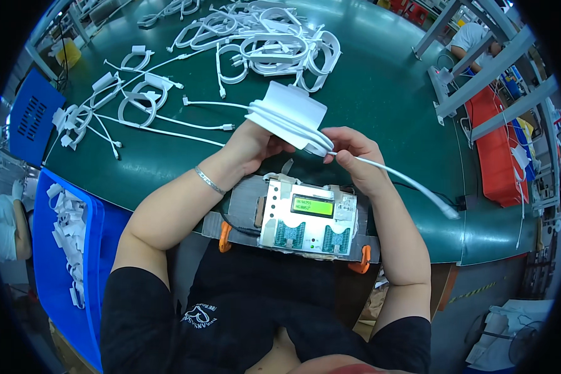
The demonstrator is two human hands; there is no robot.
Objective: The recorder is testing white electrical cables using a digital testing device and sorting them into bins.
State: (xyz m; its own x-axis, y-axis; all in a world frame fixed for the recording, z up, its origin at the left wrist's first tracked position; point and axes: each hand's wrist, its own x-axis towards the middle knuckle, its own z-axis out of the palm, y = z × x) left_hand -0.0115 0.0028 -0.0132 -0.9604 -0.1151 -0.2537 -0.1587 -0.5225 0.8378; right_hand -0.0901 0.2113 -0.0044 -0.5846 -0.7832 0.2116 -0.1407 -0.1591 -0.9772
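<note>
A coiled white cable point(288, 123) with a white paper card point(296, 101) around it is held above the green table. My left hand point(254, 146) is closed on the coil from below and the left. My right hand point(359, 157) pinches the cable at the coil's right end. From there one loose end runs right to a white plug point(449, 212). The other end sticks out to the left with a small connector point(187, 101). Just below my hands lies a test board point(279, 212) with a lit yellow-green screen point(312, 206) and two green sockets.
Several coiled white cables point(274, 47) are heaped at the back of the green table point(380, 68); more point(140, 103) lie at left. Beside my left arm stands a blue bin point(95, 249) of white pieces. Orange clamps point(225, 237) sit at the board's base. Metal frames point(498, 81) rise at right.
</note>
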